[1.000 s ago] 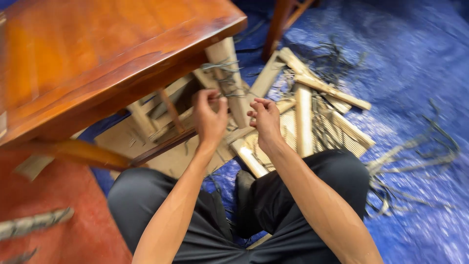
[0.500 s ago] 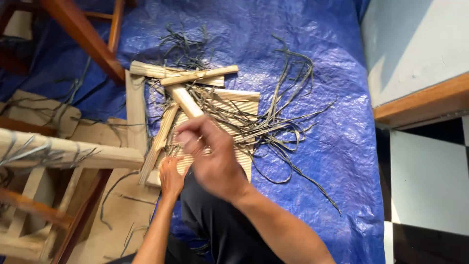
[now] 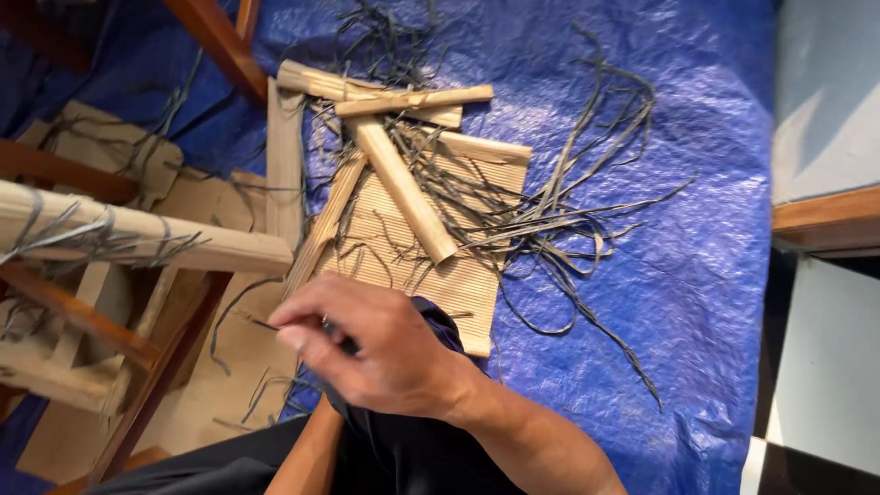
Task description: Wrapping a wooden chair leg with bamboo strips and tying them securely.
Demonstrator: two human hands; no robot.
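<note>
My right hand point(image 3: 376, 353) hovers low in the middle, over my dark trousers point(image 3: 403, 458). Its fingers are pinched together on a thin dark strip point(image 3: 257, 320) that trails off to the left. Only the forearm point(image 3: 307, 454) of my left arm shows. The right hand hides my left hand, so its grip cannot be made out. Just beyond the hands lies a sheet of ribbed cardboard point(image 3: 412, 247), with a short pale wooden stick point(image 3: 403, 188) across it.
More pale sticks point(image 3: 412, 99) and a tangle of dark strips point(image 3: 550, 211) lie on the blue tarp point(image 3: 697, 275). A pale bar wrapped with strips point(image 3: 137, 238) and brown wooden frame pieces point(image 3: 220, 41) stand at left. Flat cardboard point(image 3: 211, 385) is beneath; a wooden ledge point(image 3: 825, 220) is at right.
The view has swung from the wooden tabletop to the tarp and come closer. Both hands were raised together earlier; now the right hand covers the left.
</note>
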